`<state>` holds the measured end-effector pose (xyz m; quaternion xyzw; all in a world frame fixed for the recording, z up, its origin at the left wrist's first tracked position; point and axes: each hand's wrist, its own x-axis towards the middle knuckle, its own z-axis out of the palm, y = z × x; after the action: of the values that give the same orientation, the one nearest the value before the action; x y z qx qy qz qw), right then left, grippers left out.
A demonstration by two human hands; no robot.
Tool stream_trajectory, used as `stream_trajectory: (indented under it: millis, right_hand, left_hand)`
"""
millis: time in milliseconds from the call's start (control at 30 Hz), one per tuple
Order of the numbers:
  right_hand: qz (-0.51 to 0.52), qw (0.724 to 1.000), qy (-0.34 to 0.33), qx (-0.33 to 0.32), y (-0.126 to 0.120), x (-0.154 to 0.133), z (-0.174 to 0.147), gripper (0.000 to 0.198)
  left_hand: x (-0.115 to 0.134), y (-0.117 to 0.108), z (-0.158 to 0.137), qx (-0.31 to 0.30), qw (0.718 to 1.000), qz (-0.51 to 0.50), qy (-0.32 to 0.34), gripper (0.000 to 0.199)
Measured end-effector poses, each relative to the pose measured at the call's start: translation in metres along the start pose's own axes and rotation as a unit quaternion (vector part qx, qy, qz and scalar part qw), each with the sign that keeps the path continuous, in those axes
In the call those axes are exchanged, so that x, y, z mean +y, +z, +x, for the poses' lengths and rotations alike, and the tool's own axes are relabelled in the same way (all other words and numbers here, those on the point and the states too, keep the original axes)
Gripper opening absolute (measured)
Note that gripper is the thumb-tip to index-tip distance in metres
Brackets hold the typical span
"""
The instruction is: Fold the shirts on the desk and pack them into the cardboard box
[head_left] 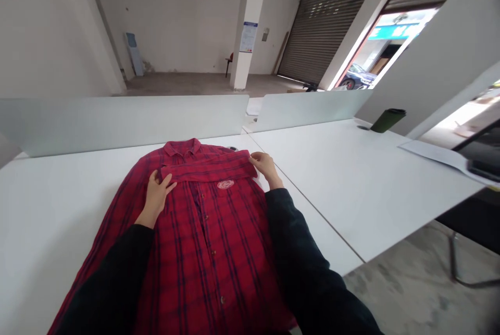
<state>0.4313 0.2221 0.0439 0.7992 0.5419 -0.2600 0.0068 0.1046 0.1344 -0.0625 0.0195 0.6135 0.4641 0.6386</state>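
A red plaid button-up shirt (234, 241) lies front up on the white table, its collar at the far end. One shirt sleeve (211, 167) is laid across the chest, above an oval light-coloured print. My right hand (266, 166) is closed, pinching the sleeve at its right end, by the shirt's side. At the sleeve's left end, my left hand (155, 194) touches the cloth with its fingers apart. The other sleeve runs down the left side, partly hidden under my left forearm.
Frosted partitions (128, 119) stand along the far edge of the white table (324, 168). A dark green cylinder (388, 120) stands at the far right, near papers (432, 152) and a dark object (484, 169). A black chair (472, 220) is beside the table's right edge.
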Motion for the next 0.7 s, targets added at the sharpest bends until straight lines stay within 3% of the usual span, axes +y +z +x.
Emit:
stream_trajectory:
  millis: [67,133,267,333,433,567,700]
  right_hand:
    - [0.005,1.0,-0.002,-0.027,-0.006,0.009,0.0,0.023]
    - [0.011,0.998,-0.004,-0.065,-0.011,0.016,0.002,0.026]
    - [-0.024,0.982,-0.011,-0.187,-0.014,0.024,0.008,0.051]
    - [-0.04,0.975,-0.019,-0.218,-0.011,0.025,0.01,0.066]
    - [-0.084,0.971,-0.052,-0.218,-0.004,0.021,0.01,0.075]
    - [-0.13,0.973,-0.072,-0.179,0.005,0.016,0.01,0.058]
    - [-0.145,0.98,-0.047,-0.128,0.011,0.018,0.01,0.043]
  left_hand:
    - [0.0,0.001,0.0,0.006,1.0,0.011,0.013,0.083]
    - [0.001,0.001,0.0,0.002,1.0,0.016,0.015,0.09]
    - [0.001,0.002,0.001,-0.006,1.0,0.03,0.004,0.069]
    - [0.002,0.002,0.002,-0.008,0.999,0.034,0.009,0.061]
    - [0.007,0.001,0.004,-0.007,0.998,0.021,0.055,0.056]
    - [0.017,-0.008,0.012,0.016,0.99,0.009,0.137,0.053]
    - [0.017,-0.022,0.022,0.081,0.99,0.024,0.117,0.05]
